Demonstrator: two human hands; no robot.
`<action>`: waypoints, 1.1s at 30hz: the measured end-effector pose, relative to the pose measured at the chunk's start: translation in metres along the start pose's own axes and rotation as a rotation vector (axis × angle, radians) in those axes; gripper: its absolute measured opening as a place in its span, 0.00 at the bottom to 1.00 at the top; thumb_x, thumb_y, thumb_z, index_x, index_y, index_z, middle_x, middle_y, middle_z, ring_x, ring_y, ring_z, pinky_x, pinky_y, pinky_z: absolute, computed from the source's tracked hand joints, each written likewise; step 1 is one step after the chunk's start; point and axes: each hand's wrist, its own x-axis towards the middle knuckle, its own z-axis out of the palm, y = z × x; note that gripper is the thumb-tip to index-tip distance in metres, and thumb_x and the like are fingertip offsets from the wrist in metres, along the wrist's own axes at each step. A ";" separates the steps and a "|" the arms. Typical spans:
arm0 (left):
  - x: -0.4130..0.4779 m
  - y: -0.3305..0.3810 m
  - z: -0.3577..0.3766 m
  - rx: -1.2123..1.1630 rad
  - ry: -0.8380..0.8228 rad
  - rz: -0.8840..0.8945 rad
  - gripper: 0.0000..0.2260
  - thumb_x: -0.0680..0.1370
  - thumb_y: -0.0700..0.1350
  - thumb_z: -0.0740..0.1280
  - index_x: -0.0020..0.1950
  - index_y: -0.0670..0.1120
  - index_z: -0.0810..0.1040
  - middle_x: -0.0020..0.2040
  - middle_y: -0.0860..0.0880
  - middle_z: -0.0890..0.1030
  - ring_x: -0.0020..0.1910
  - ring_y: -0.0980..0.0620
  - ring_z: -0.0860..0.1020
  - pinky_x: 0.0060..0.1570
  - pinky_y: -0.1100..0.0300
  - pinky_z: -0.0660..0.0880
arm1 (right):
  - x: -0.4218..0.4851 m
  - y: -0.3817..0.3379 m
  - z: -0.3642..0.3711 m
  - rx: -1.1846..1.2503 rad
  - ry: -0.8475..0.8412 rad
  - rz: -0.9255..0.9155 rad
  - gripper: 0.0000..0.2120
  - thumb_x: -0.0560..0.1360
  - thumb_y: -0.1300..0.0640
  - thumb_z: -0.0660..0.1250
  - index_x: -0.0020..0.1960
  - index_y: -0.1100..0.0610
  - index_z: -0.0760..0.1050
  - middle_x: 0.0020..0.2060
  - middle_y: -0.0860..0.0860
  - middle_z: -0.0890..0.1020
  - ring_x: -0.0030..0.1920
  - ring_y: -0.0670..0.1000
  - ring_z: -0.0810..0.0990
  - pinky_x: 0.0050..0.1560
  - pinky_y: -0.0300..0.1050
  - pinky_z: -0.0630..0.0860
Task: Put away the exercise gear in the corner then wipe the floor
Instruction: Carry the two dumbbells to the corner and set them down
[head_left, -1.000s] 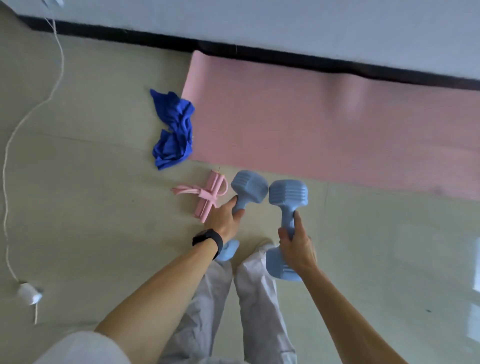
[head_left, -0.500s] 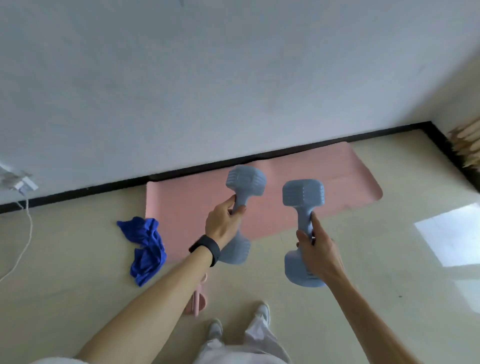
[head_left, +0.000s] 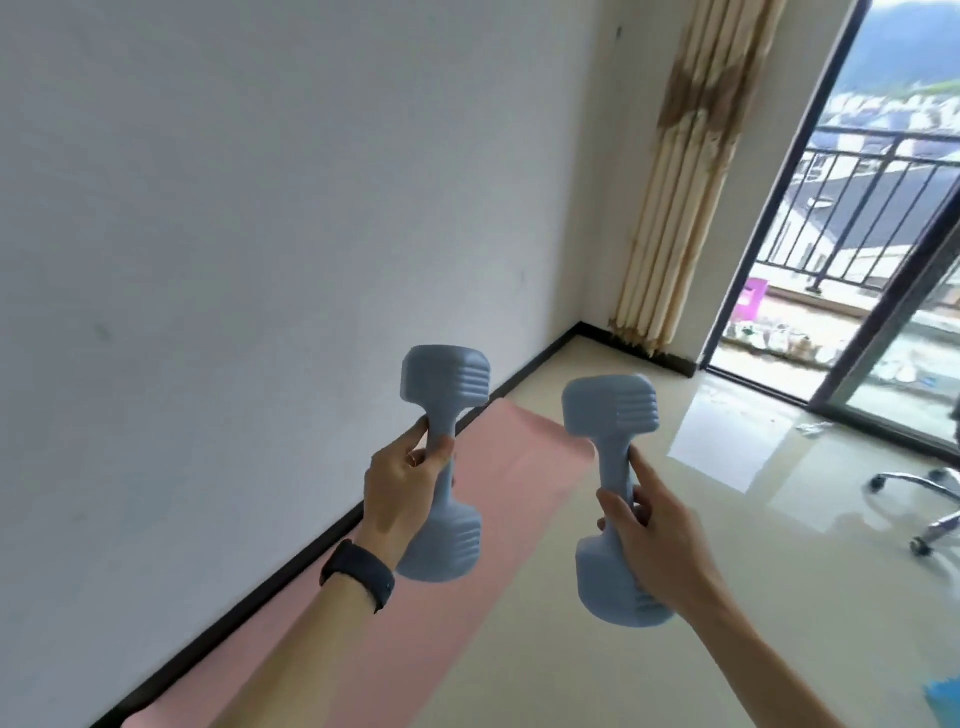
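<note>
Lifted since earlier: left dumbbell (head_left: 445, 384) gripped by left hand (head_left: 402, 488), right dumbbell (head_left: 610, 410) by right hand (head_left: 654, 540), for carrying to corner (head_left: 582, 325) ahead.

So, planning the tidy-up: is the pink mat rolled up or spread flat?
Spread flat: the pink mat lies unrolled on the floor beside the black skirting, no roll visible.

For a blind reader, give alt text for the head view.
The left hand grips the left dumbbell and the right hand the right dumbbell, both blue; a pink exercise mat lies along a white wall, a curtain hangs in the corner.
</note>
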 end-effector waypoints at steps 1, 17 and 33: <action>0.008 0.010 0.009 -0.025 -0.014 0.002 0.13 0.74 0.58 0.69 0.59 0.66 0.80 0.41 0.45 0.85 0.43 0.40 0.82 0.53 0.42 0.79 | 0.006 -0.002 -0.011 0.011 0.039 -0.007 0.29 0.80 0.53 0.65 0.77 0.39 0.60 0.38 0.47 0.85 0.41 0.42 0.82 0.38 0.29 0.71; 0.144 0.090 0.231 -0.129 -0.200 0.036 0.13 0.77 0.48 0.71 0.54 0.68 0.80 0.41 0.44 0.85 0.46 0.40 0.82 0.57 0.43 0.78 | 0.177 0.062 -0.152 0.086 0.282 0.033 0.28 0.79 0.54 0.67 0.75 0.38 0.64 0.35 0.45 0.85 0.39 0.42 0.82 0.43 0.31 0.72; 0.365 0.144 0.452 -0.161 -0.257 0.065 0.18 0.79 0.43 0.69 0.36 0.67 0.82 0.41 0.38 0.83 0.37 0.45 0.80 0.47 0.47 0.80 | 0.454 0.157 -0.276 0.079 0.396 0.088 0.27 0.78 0.54 0.69 0.75 0.41 0.66 0.35 0.45 0.85 0.38 0.41 0.82 0.42 0.31 0.71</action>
